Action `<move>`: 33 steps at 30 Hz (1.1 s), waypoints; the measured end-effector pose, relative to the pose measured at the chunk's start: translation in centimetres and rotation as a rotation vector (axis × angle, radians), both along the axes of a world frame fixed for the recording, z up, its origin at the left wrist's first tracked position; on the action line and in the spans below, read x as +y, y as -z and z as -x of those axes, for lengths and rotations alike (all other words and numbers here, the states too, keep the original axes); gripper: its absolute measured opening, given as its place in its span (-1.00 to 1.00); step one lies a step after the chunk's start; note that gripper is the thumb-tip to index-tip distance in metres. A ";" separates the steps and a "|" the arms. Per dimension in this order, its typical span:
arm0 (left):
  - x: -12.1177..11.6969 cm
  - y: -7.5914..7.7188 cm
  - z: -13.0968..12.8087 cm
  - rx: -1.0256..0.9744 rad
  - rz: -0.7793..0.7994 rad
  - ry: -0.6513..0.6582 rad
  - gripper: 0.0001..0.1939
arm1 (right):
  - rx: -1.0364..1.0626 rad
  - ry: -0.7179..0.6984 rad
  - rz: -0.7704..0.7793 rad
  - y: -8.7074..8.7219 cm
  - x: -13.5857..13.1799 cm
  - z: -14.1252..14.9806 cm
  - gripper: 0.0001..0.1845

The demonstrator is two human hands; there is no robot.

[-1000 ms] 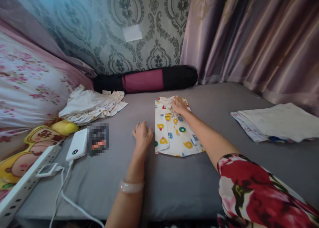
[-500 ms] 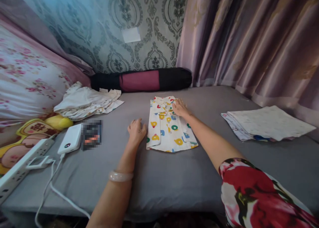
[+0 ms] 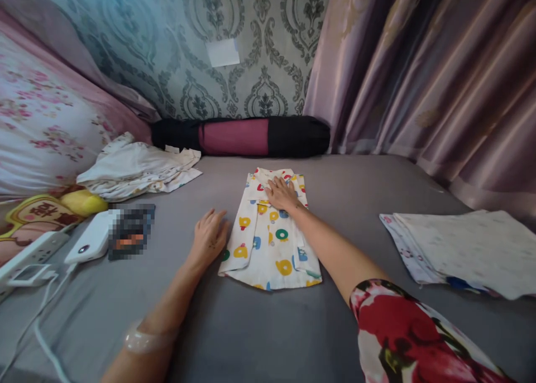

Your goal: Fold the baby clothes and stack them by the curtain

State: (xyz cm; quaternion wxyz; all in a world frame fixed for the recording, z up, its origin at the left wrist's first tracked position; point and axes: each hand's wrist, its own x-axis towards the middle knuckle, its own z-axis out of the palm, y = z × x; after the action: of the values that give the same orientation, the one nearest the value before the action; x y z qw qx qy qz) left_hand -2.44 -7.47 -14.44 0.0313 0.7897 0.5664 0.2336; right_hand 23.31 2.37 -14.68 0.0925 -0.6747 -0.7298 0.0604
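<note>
A small white shirt (image 3: 272, 249) with a colourful print lies on the grey bed sheet (image 3: 251, 338), its sides folded inward and its collar end pointing away from me. My right hand (image 3: 281, 193) rests flat on the upper part of the shirt, just below the collar, fingers spread. To the left of the shirt, my left hand (image 3: 209, 235) hovers over or lies on the sheet with fingers stretched out; it holds nothing. A pale bangle (image 3: 144, 338) circles my left forearm.
Folded cloths (image 3: 464, 249) are stacked at the right. Crumpled white clothes (image 3: 138, 168) lie at the back left. A white power bank (image 3: 94, 235) with a cable and a power strip (image 3: 33, 254) sit at the left. A long black-and-maroon bag (image 3: 234, 137) lies along the wall.
My right hand has moved from the shirt's right upper edge to the middle of its upper part. My left hand's fingers have straightened. The camera view has shifted, and the shirt appears closer.
</note>
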 end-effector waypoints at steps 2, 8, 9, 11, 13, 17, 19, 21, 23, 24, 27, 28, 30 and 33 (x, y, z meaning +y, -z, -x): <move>0.0 0.0 0.1 0.002 -0.017 0.017 -0.63 | 0.007 -0.003 -0.001 0.0 -0.1 0.0 -0.35; 0.2 0.0 0.2 0.001 -0.047 -0.007 -0.63 | 0.022 0.005 -0.021 -0.2 -0.3 0.2 -0.37; 0.2 0.0 0.2 -0.004 -0.050 -0.015 -0.63 | 0.021 0.009 -0.018 -0.2 -0.3 0.2 -0.37; 0.3 0.0 0.1 -0.018 -0.051 -0.025 -0.63 | 0.021 0.016 -0.014 -0.3 -0.4 0.3 -0.37; 0.4 0.0 0.0 -0.023 -0.044 -0.031 -0.63 | 0.027 0.021 -0.009 -0.3 -0.4 0.3 -0.37; 0.6 -0.5 0.0 -0.017 -0.030 -0.035 -0.63 | 0.030 0.020 0.006 -0.3 -0.3 0.3 -0.37; 0.7 -0.7 0.2 -0.018 -0.032 -0.044 -0.62 | 0.028 0.021 0.013 -0.4 -0.2 0.3 -0.38; 0.8 -0.7 0.5 -0.018 -0.023 -0.059 -0.61 | 0.026 0.024 0.021 -0.4 -0.1 0.3 -0.38; 0.9 -0.6 0.7 -0.020 -0.010 -0.071 -0.60 | 0.023 0.030 0.026 -0.4 -0.1 0.3 -0.38; 1.0 -0.5 0.8 -0.024 -0.009 -0.079 -0.60 | 0.021 0.033 0.025 -0.4 -0.1 0.3 -0.37; 1.0 -0.5 0.9 -0.042 -0.008 -0.093 -0.62 | 0.020 0.031 0.021 -0.4 -0.2 0.3 -0.37; 0.9 -0.5 0.8 -0.046 -0.003 -0.095 -0.63 | 0.022 0.029 0.018 -0.4 -0.2 0.3 -0.37; 0.8 -0.6 0.6 -0.053 0.008 -0.097 -0.64 | 0.022 0.029 0.016 -0.5 -0.3 0.3 -0.37; 0.7 -0.6 0.4 -0.073 0.011 -0.092 -0.64 | 0.014 0.037 0.012 -0.4 -0.3 0.3 -0.38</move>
State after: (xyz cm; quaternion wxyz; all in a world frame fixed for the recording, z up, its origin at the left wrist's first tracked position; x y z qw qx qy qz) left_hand -2.83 -6.77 -13.80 0.0456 0.7536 0.6019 0.2603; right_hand 23.02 2.10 -14.24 0.0947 -0.6880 -0.7163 0.0679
